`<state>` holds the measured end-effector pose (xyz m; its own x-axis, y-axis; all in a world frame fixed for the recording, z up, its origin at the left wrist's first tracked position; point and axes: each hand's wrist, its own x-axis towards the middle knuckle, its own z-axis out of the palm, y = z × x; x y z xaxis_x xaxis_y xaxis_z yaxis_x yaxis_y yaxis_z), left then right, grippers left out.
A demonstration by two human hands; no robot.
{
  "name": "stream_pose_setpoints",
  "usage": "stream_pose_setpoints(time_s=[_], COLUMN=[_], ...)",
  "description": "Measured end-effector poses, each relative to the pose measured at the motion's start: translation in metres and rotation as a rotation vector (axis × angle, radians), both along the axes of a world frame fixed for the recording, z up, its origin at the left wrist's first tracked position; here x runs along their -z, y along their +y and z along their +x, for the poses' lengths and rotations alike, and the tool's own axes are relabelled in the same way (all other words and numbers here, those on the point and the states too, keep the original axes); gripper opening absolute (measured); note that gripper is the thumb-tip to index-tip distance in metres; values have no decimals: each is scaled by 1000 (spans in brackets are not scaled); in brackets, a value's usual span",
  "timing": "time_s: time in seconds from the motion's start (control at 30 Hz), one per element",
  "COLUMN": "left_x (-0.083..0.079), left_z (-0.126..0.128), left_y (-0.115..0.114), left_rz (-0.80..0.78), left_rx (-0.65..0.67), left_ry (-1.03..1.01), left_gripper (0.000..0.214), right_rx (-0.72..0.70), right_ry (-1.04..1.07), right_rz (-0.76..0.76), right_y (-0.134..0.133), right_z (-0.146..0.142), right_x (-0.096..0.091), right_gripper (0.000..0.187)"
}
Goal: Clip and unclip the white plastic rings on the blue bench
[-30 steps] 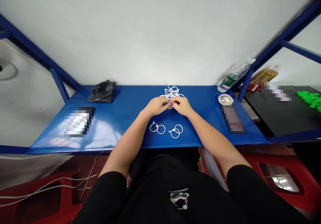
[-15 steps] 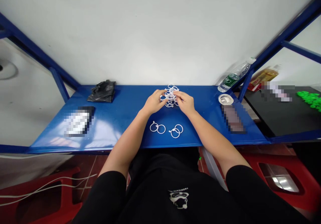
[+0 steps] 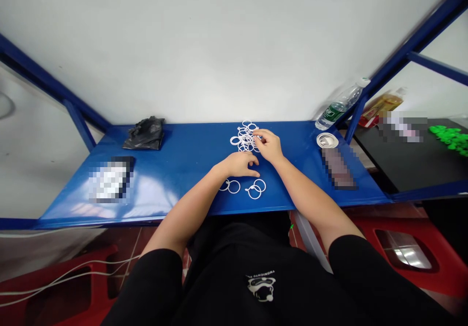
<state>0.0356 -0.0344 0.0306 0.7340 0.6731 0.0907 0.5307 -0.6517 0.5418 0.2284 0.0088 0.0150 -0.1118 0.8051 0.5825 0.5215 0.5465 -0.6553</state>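
Note:
A tangled cluster of white plastic rings lies on the blue metal table. My right hand is at the cluster's right side, its fingertips touching the rings. Whether it grips one, I cannot tell. My left hand lies palm down nearer me, apart from the cluster, with nothing visible in it. Just below it are two linked white rings, partly hidden by its edge. To their right lies another linked pair of white rings.
A black plastic bag and a pixelated flat object lie left on the table. A water bottle, a white coiled item and a pixelated object are at right. Blue metal uprights rise beside them.
My left hand has left the cluster and moved toward me, down beside the near rings. My right hand stays at the cluster, and the view has shifted slightly.

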Motion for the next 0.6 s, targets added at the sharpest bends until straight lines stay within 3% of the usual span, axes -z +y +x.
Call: stream_pose_setpoints(time_s=[0.13,0.33,0.47,0.6], left_x=[1,-1,1,2], left_z=[2,11,11,-1], left_y=[0,-9,-6,5], left_rz=[23,36,72,131], left_rx=[-48,-3,-39,-167], left_ry=[37,40,75,104], left_gripper=[29,59,32,15], right_rx=[-5,-20,-28,-37], right_ry=[-10,1,3,10], right_rz=[32,35,35,47], right_y=[1,2,1,2], right_z=[0,1,1,1], right_x=[1,3,3,4], right_gripper=[19,17,16,16])
